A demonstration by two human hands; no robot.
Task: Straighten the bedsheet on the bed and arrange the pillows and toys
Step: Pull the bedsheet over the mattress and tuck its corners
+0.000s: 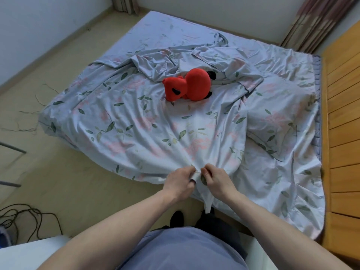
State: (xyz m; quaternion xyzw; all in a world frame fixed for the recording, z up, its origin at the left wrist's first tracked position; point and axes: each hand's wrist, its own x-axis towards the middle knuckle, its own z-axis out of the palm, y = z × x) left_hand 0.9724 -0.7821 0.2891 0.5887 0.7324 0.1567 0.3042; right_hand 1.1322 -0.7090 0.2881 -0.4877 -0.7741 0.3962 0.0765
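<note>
A pale blue bedsheet (pixel 136 123) with pink flowers and green leaves lies wrinkled over the low bed. Its near edge is bunched between my left hand (pixel 180 182) and my right hand (pixel 217 182), which both pinch the cloth close together. A red plush toy (pixel 188 84) with black patches lies on its side in the middle of the bed. One pillow (pixel 280 121) in matching fabric rests at the right side. Further back the sheet is folded over in a crumpled ridge (pixel 175 59).
A wooden cabinet (pixel 342 114) runs along the bed's right side. Curtains (pixel 315 22) hang at the back right. Black cables (pixel 23 217) lie on the beige floor at the left, along with thin strands. My feet stand at the bed's near edge.
</note>
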